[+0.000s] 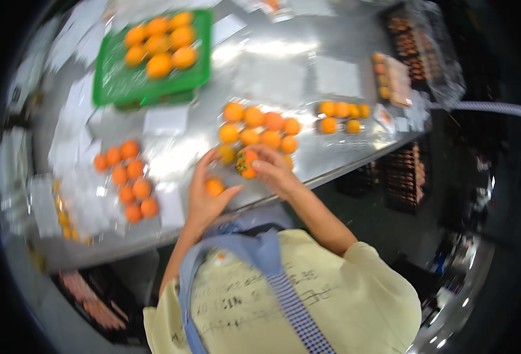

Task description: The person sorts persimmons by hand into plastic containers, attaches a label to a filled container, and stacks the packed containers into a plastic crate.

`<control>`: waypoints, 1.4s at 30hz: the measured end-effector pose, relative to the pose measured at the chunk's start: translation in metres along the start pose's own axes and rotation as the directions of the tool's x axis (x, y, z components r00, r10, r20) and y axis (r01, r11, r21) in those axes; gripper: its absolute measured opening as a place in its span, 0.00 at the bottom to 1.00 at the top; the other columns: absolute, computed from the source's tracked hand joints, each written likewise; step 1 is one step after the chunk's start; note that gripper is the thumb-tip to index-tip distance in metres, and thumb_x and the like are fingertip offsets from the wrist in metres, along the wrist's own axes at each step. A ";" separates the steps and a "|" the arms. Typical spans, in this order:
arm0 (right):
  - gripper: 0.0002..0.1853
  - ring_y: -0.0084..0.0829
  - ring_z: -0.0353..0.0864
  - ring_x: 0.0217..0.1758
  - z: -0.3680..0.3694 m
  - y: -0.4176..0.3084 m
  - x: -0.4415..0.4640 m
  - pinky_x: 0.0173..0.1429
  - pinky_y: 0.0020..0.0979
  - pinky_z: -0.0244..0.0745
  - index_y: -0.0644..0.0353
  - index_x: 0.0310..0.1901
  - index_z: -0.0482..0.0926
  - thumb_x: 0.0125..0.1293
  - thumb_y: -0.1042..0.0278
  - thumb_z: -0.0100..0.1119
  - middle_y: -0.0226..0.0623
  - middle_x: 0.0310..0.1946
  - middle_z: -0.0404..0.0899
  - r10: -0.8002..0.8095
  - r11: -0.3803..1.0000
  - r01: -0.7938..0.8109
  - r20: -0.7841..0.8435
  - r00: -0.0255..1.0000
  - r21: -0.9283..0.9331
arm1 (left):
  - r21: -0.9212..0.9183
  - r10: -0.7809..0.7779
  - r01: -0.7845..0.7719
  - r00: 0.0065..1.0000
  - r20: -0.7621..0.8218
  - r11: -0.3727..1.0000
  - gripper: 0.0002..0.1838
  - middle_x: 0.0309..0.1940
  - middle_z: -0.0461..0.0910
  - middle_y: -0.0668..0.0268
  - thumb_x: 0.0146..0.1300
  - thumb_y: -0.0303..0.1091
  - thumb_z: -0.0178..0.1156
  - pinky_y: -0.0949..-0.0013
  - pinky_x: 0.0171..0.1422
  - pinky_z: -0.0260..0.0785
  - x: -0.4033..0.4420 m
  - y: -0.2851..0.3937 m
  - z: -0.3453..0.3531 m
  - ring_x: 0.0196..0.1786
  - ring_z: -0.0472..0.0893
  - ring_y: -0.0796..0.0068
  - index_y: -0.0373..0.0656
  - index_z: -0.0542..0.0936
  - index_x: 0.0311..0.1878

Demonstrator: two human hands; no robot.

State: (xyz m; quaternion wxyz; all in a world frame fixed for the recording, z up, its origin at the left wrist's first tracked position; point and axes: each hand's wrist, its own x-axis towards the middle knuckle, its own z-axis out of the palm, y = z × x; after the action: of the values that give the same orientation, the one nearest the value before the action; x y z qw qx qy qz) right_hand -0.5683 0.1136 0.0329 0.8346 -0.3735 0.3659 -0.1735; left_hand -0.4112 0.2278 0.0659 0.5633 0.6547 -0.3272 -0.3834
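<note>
The metal counter (331, 152) shines under the light. On its far left stands a green crate (177, 85), which carries a group of orange fruits (156, 45). A white sheet (166, 120) lies just beside the crate, on the near side. At the left there is another fruit group (135, 170), with clear plastic (86, 194) near it. To the right, a smaller fruit group (341, 110) lies well apart from these. At the far right I see a fruit pack (397, 82) and a dark crate (407, 47). Below the counter, at the right, stand black crates (403, 180); their contents are too blurred to tell.
</note>
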 end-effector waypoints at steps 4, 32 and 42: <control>0.24 0.24 0.75 0.51 -0.085 -0.076 0.001 0.57 0.31 0.72 0.57 0.60 0.70 0.67 0.53 0.57 0.29 0.50 0.75 -0.153 0.985 0.168 -0.286 0.946 0.031 | -0.068 -0.186 0.187 0.982 0.021 0.980 0.23 0.42 0.80 0.67 0.53 0.25 0.69 0.81 0.33 0.65 -0.001 -0.045 -0.009 0.29 0.72 0.86 0.40 0.77 0.54; 0.28 0.40 0.80 0.38 -0.112 0.011 -0.035 0.38 0.38 0.76 0.57 0.49 0.74 0.47 0.58 0.74 0.39 0.39 0.77 -0.496 -0.061 0.075 0.095 0.863 -0.995 | 0.032 -0.353 0.383 0.879 -0.321 0.923 0.12 0.33 0.81 0.68 0.65 0.33 0.61 0.79 0.39 0.68 0.010 -0.140 0.026 0.35 0.77 0.82 0.38 0.80 0.47; 0.30 0.46 0.76 0.46 -0.121 0.019 -0.041 0.49 0.41 0.72 0.59 0.53 0.72 0.46 0.63 0.72 0.44 0.44 0.76 -0.573 0.156 0.234 0.105 0.813 -0.960 | -0.397 -0.521 0.390 0.794 -0.312 0.831 0.09 0.30 0.77 0.66 0.66 0.31 0.57 0.73 0.27 0.72 -0.011 -0.116 0.010 0.27 0.77 0.76 0.39 0.77 0.46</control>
State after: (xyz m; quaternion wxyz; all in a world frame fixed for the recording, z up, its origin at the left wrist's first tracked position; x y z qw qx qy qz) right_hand -0.6851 0.0893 -0.0169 0.3032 -0.8459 0.3943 -0.1925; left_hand -0.4256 0.2502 -0.0485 0.6042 0.6822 0.0321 -0.4106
